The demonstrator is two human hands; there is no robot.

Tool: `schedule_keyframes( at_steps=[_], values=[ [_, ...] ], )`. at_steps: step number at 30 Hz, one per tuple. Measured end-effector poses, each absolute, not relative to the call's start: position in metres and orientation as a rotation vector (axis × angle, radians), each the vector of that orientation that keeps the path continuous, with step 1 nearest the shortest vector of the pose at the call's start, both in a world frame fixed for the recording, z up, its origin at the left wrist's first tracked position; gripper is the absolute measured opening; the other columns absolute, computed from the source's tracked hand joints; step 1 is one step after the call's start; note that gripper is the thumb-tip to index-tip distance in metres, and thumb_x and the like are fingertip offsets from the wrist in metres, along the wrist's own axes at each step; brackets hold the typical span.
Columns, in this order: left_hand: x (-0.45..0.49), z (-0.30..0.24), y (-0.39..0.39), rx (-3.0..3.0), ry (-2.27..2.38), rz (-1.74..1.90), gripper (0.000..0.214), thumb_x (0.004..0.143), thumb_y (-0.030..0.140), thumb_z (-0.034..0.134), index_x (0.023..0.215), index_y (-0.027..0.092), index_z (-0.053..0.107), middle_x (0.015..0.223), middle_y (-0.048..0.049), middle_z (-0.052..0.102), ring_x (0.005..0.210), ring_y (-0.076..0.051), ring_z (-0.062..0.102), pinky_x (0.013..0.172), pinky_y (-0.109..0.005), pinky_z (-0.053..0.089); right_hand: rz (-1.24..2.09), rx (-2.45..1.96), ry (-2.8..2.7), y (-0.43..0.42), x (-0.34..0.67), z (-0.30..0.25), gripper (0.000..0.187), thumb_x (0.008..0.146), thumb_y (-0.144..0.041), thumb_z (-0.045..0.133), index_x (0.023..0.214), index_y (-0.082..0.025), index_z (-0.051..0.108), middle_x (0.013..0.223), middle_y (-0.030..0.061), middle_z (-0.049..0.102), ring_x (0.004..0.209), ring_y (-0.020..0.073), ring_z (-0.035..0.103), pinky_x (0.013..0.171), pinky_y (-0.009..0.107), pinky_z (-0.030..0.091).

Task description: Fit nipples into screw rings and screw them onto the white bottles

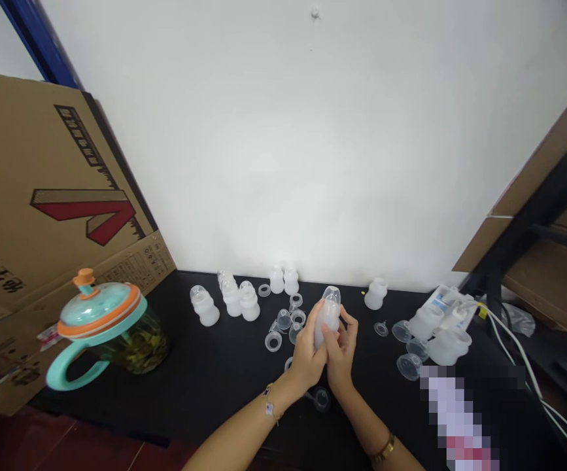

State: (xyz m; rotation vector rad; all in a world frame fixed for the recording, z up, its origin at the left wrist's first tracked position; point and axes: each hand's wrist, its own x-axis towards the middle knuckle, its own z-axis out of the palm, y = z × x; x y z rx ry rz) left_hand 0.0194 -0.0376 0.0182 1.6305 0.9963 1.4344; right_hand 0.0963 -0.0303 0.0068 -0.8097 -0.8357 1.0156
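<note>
Between my two hands, above the middle of the black table, is a white baby bottle with a clear cap on top. My left hand wraps round its left side. On the other side my right hand grips it, with the thumb lying across its front. Just left of my hands lie white collar rings and clear caps. Another clear cap lies below my wrists, partly hidden. Farther left stand several capped bottles.
A teal-lidded jug stands at the left beside a large cardboard box. Two uncapped bottles stand near the wall, another bottle right of my hands. Several bottles, clear caps and white cables are at the right.
</note>
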Motion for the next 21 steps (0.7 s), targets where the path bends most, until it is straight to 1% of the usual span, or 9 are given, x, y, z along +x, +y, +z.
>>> schedule_keyframes(
  at_steps=[3, 6, 8, 10, 12, 14, 17, 19, 21],
  values=[
    [0.019, 0.020, -0.039, 1.616, 1.027, 1.464, 0.065, 0.098, 0.035, 0.048, 0.156, 0.020, 0.024, 0.134, -0.0144, 0.061, 0.101, -0.025, 0.067, 0.091, -0.040, 0.054, 1.022, -0.777, -0.886, -0.029, 0.097, 0.007, 0.059, 0.080, -0.043, 0.073, 0.128, -0.025, 0.044, 0.111, 0.0101, 0.068, 0.093, 0.0261, 0.070, 0.078, 0.042, 0.056],
    [0.019, 0.023, -0.038, 1.573, 1.027, 1.462, 0.074, 0.098, 0.039, 0.048, 0.159, 0.021, 0.010, 0.109, -0.0111, 0.070, 0.081, -0.022, 0.068, 0.079, -0.038, 0.055, 1.034, -0.747, -0.946, -0.028, 0.099, 0.007, 0.061, 0.083, -0.041, 0.071, 0.133, -0.027, 0.041, 0.108, 0.0091, 0.069, 0.090, 0.0256, 0.070, 0.076, 0.040, 0.056],
    [0.017, 0.025, -0.037, 1.575, 1.029, 1.456, 0.078, 0.097, 0.041, 0.050, 0.159, 0.021, 0.007, 0.100, -0.0090, 0.071, 0.075, -0.021, 0.067, 0.074, -0.037, 0.055, 1.036, -0.739, -0.968, -0.028, 0.099, 0.007, 0.061, 0.084, -0.040, 0.071, 0.136, -0.027, 0.041, 0.108, 0.0087, 0.070, 0.091, 0.0256, 0.070, 0.077, 0.040, 0.055],
    [0.015, 0.026, -0.036, 1.594, 1.047, 1.470, 0.079, 0.096, 0.042, 0.051, 0.159, 0.020, 0.008, 0.099, -0.0088, 0.071, 0.074, -0.022, 0.067, 0.073, -0.037, 0.055, 1.028, -0.739, -0.989, -0.027, 0.100, 0.006, 0.061, 0.085, -0.039, 0.070, 0.137, -0.027, 0.042, 0.113, 0.0092, 0.070, 0.096, 0.0261, 0.069, 0.083, 0.041, 0.054],
    [0.011, 0.026, -0.034, 1.627, 1.080, 1.505, 0.077, 0.096, 0.042, 0.052, 0.158, 0.020, 0.011, 0.104, -0.0106, 0.071, 0.080, -0.024, 0.068, 0.076, -0.039, 0.055, 1.014, -0.740, -1.028, -0.026, 0.100, 0.004, 0.060, 0.086, -0.038, 0.070, 0.139, -0.027, 0.044, 0.122, 0.0100, 0.068, 0.103, 0.0268, 0.067, 0.088, 0.042, 0.053],
    [0.008, 0.027, -0.033, 1.685, 1.120, 1.561, 0.073, 0.095, 0.040, 0.054, 0.156, 0.020, 0.020, 0.119, -0.0140, 0.067, 0.097, -0.027, 0.068, 0.086, -0.041, 0.054, 0.992, -0.736, -1.070, -0.025, 0.101, 0.002, 0.058, 0.087, -0.037, 0.068, 0.140, -0.028, 0.047, 0.130, 0.0105, 0.064, 0.112, 0.0276, 0.064, 0.093, 0.043, 0.051],
    [0.003, 0.029, -0.029, 1.780, 1.171, 1.646, 0.061, 0.092, 0.037, 0.057, 0.147, 0.021, 0.037, 0.140, -0.0153, 0.055, 0.123, -0.031, 0.057, 0.103, -0.045, 0.046, 0.974, -0.735, -1.120, -0.021, 0.101, -0.001, 0.050, 0.089, -0.037, 0.067, 0.136, -0.026, 0.055, 0.137, 0.0101, 0.061, 0.122, 0.0289, 0.059, 0.099, 0.043, 0.048],
    [-0.001, 0.033, -0.026, 1.783, 1.198, 1.677, 0.052, 0.091, 0.034, 0.059, 0.139, 0.020, 0.046, 0.138, -0.0143, 0.057, 0.126, -0.030, 0.055, 0.106, -0.044, 0.044, 0.980, -0.749, -1.147, -0.020, 0.102, 0.000, 0.046, 0.089, -0.038, 0.066, 0.132, -0.025, 0.061, 0.136, 0.0097, 0.061, 0.122, 0.0292, 0.059, 0.099, 0.044, 0.049],
    [-0.005, 0.036, -0.023, 1.727, 1.249, 1.705, 0.045, 0.090, 0.033, 0.061, 0.131, 0.020, 0.051, 0.129, -0.0132, 0.061, 0.121, -0.029, 0.058, 0.104, -0.042, 0.045, 0.988, -0.773, -1.187, -0.020, 0.102, 0.002, 0.043, 0.089, -0.039, 0.065, 0.130, -0.025, 0.063, 0.133, 0.0096, 0.064, 0.118, 0.0288, 0.061, 0.096, 0.043, 0.050]
  ],
)
